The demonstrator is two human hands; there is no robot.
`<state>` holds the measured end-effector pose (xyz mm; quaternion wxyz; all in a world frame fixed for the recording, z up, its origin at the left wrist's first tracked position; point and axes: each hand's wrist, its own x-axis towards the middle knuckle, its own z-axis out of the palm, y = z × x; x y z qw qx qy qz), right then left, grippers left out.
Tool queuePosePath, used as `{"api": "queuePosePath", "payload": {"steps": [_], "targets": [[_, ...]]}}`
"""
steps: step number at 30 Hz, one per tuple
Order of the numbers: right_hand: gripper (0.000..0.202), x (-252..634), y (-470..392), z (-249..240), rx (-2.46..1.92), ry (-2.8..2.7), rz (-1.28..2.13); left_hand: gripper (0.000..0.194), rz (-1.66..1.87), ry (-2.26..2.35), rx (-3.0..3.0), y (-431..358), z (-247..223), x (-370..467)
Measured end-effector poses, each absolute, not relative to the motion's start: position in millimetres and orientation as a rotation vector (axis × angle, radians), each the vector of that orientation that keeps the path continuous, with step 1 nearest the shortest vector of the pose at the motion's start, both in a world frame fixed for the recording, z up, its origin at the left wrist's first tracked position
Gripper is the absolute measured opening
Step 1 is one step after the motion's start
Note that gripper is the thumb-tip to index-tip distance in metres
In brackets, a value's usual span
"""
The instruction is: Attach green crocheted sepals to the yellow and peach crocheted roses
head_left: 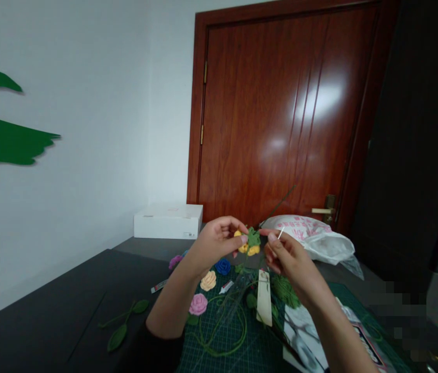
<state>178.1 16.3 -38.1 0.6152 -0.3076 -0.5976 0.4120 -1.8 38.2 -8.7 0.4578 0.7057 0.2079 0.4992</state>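
My left hand (219, 239) pinches a yellow crocheted flower (254, 250) between thumb and fingers. The flower is turned so that its green leafy base (253, 237) shows. A thin dark stem (284, 200) slants up and right from near the base. My right hand (289, 253) is closed beside the flower, with a thin white stick (281, 233) between thumb and fingers. Its index finger reaches toward the stem; whether it touches is unclear. Below lie a blue rose (223, 266), a cream rose (208, 281) and a pink rose (198, 304), with a small white tube (226, 287).
A green cutting mat (219, 331) bears looped green cord (222, 354), green yarn (285, 291) and a pale card (264, 300). Leaves on a stem (117, 336) lie left. Behind are a white box (167, 221) and a plastic bag (304, 228). Scissors (306, 352) lie front right.
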Motion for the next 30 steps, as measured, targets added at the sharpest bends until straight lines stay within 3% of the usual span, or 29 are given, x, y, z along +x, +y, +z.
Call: {"api": "queuePosePath", "payload": {"steps": [7, 11, 17, 30], "targets": [[0.042, 168.2, 18.7, -44.0, -0.615, -1.267, 1.12, 0.022, 1.384, 0.432, 1.764, 30.6, -7.4, 8.1], [0.044, 165.3, 15.7, -41.8, -0.616, -1.232, 1.139, 0.012, 1.413, 0.492, 1.843, 28.2, -6.7, 9.8], [0.038, 162.7, 13.1, -43.4, -0.447, -1.184, 1.438, 0.013, 1.489, 0.601, 1.76, 29.6, -8.4, 11.8], [0.043, 159.5, 14.2, -42.3, -0.497, -1.107, 1.234, 0.014, 1.47, 0.498, 2.011, 21.2, -5.8, 9.1]]}}
